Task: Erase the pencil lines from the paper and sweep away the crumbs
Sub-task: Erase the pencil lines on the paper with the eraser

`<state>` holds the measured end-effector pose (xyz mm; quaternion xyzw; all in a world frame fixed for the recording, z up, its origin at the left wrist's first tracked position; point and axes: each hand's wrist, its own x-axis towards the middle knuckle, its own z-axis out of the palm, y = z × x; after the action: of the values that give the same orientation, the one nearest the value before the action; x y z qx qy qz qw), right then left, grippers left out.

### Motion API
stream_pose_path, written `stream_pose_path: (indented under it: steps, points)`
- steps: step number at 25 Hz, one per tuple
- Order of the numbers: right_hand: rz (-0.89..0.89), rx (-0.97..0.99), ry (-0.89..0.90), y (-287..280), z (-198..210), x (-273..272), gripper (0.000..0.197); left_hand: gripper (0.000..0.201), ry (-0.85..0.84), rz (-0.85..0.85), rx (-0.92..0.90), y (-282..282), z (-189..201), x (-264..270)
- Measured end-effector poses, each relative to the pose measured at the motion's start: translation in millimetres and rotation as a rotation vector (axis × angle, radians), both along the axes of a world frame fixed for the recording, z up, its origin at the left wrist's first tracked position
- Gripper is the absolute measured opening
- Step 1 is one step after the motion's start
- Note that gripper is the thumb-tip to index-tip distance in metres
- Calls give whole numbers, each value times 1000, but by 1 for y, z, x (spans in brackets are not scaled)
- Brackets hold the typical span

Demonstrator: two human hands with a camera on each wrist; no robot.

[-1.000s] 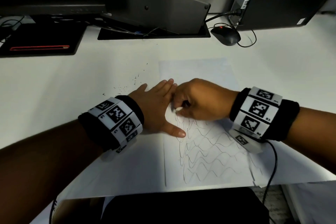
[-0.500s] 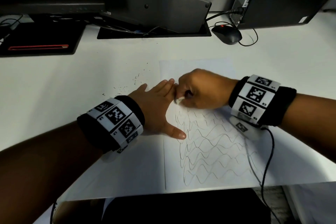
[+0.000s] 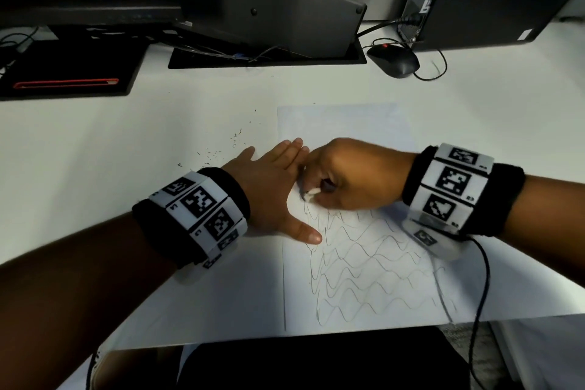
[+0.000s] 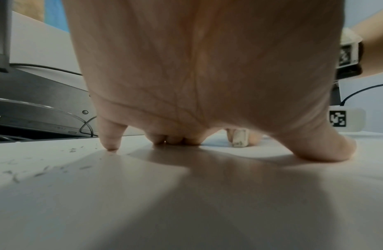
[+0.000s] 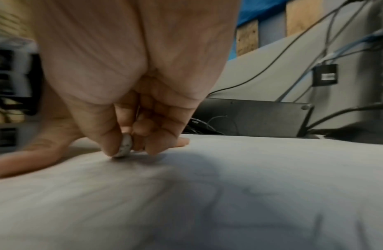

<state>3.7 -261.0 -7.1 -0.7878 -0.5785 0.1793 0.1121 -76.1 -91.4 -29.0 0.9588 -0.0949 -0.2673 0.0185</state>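
Left hand [image 3: 269, 187]: flat, palm down, fingers straight and together, thumb spread toward the body; fingertips and thumb press down. Right hand [image 3: 351, 177]: knuckles up, fingers curled, thumb and fingertips pinching a small white eraser [image 3: 311, 193] at its lower end, just beside the left fingers. Both wrists banded with marker cuffs.

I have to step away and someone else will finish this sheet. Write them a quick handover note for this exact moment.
Left hand: flat, fingers straight, pressing the paper down at its left edge.
Right hand: pinching the eraser, its tip on the paper at the top of the pencil lines.
Done: the far part of the sheet looks free of lines; crumbs lie on the desk left of the paper.
Left: most wavy lines nearer the desk edge, plus the straight line on the left; then sweep the crumbs away.
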Motion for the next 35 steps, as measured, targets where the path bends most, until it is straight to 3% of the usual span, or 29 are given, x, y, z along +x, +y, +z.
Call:
stream_pose_path:
  steps: [3,7,10,14,17,21,25,29,32,35]
  points:
    - [-76,44,-40,-1,1,7,17,140,-3,-2,2,-1,0,1]
    - [0,-9,-5,-4,1,-1,14,143,8,0,8,-1,0,1]
    - [-81,28,-64,-6,3,6,14,145,5,-1,19,-1,0,3]
    - [21,-25,-52,-6,1,-4,14,142,8,0,17,0,1,1]
    - [-80,12,-93,-6,5,10,14,142,6,-4,27,-2,1,2]
    - [30,-28,-44,-6,1,-7,14,143,12,3,17,-2,1,2]
    - [-74,-17,-133,-2,5,6,17,139,15,-1,19,-2,2,0]
    - [77,-49,-124,4,-4,-7,18,140,16,0,-3,0,1,0]
    - [-29,-11,-139,2,-2,1,17,137,-4,-4,-14,-1,0,1]
    - [43,-21,-93,0,-3,-7,18,139,-4,-5,0,0,0,0]
